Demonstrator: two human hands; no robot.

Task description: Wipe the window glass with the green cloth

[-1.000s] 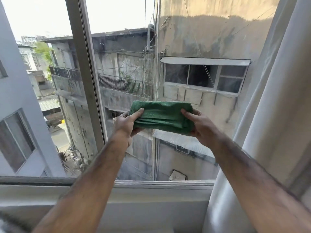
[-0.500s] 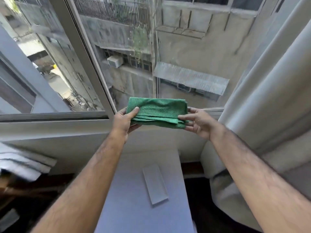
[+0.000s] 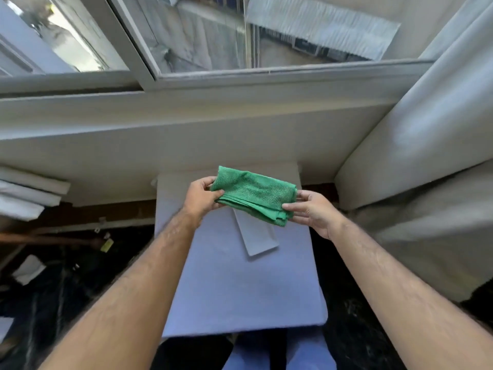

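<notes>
The folded green cloth (image 3: 254, 194) hangs between both hands, low over a small table, well below the window glass (image 3: 226, 36). My left hand (image 3: 200, 197) pinches its left end, thumb on top. My right hand (image 3: 310, 210) grips the right end, with fingers under and over the folds. The glass fills the top of the view, behind a white frame and sill.
A small pale blue table (image 3: 240, 276) stands under the cloth, with a white rectangular tray (image 3: 260, 241) on it. A white curtain (image 3: 426, 129) hangs at the right. Rolled white sheets (image 3: 26, 193) lie at the left. The floor is dark and cluttered.
Both hands have carried the cloth down from in front of the glass to just above the table. The view has tilted downward with them.
</notes>
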